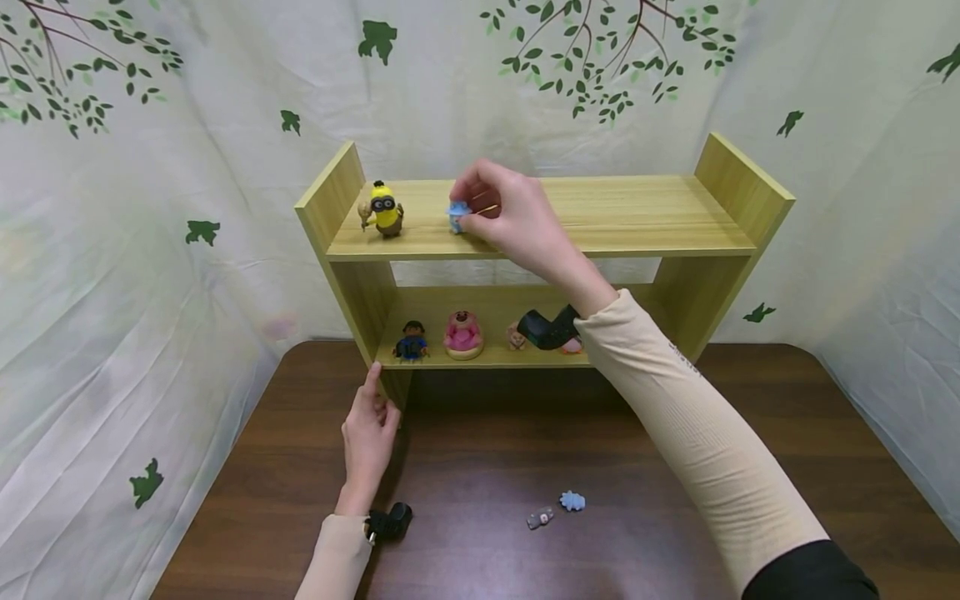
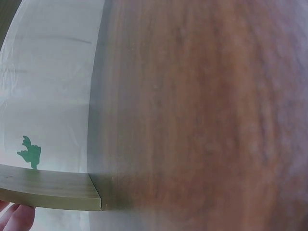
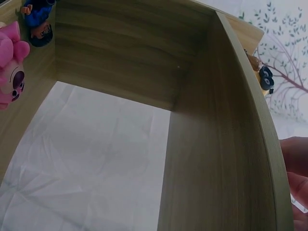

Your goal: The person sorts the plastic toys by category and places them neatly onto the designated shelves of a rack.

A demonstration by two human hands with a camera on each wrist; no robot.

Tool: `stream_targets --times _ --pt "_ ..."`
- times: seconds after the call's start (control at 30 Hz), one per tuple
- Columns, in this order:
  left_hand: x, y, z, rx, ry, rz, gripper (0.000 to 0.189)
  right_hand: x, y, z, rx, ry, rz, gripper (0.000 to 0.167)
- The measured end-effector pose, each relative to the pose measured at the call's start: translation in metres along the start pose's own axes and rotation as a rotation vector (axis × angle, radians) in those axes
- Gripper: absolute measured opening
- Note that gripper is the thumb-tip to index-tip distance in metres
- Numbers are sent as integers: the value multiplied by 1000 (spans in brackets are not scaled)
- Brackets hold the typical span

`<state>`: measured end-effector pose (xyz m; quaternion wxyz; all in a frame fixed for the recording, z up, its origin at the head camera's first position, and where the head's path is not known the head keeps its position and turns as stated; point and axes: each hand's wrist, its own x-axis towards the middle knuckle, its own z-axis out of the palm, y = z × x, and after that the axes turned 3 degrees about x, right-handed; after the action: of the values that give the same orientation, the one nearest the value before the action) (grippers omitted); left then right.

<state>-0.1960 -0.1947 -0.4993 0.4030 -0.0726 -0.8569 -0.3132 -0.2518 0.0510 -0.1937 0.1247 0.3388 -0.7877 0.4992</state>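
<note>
My right hand point(image 1: 521, 217) pinches a small light-blue figurine point(image 1: 455, 218) between thumb and fingers at the upper board of a wooden shelf point(image 1: 630, 212). To its left stands a yellow figurine with black goggles point(image 1: 385, 211). Low at the shelf's left side, my left hand point(image 1: 367, 442) touches the front edge of the side panel with its index finger straight. Part of that hand also shows beside the panel point(image 2: 53, 190) in the left wrist view. In the right wrist view the fingers point(image 3: 297, 185) are partly visible past the upper board; the blue figurine is hidden there.
The lower board holds a blue-clothed figurine point(image 1: 412, 342), a pink bear figurine point(image 1: 463, 335) and a small figurine point(image 1: 516, 336); a pink one point(image 1: 572, 345) is partly covered by the wrist camera. A grey piece point(image 1: 540, 518) and a light-blue piece point(image 1: 572, 501) lie on the brown table point(image 1: 465, 467).
</note>
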Motion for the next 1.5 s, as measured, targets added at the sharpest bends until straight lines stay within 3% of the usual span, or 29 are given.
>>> stream_targets --times 0.7,1.0,1.5 --pt "2 -1 -1 1 3 0 82 -1 -1 1 3 -1 -12 20" --pt "1 -1 2 -8 13 9 82 -4 1 -3 88 27 9 26" --pt "0 -1 1 -5 15 16 82 -19 -1 -11 207 101 -27 21"
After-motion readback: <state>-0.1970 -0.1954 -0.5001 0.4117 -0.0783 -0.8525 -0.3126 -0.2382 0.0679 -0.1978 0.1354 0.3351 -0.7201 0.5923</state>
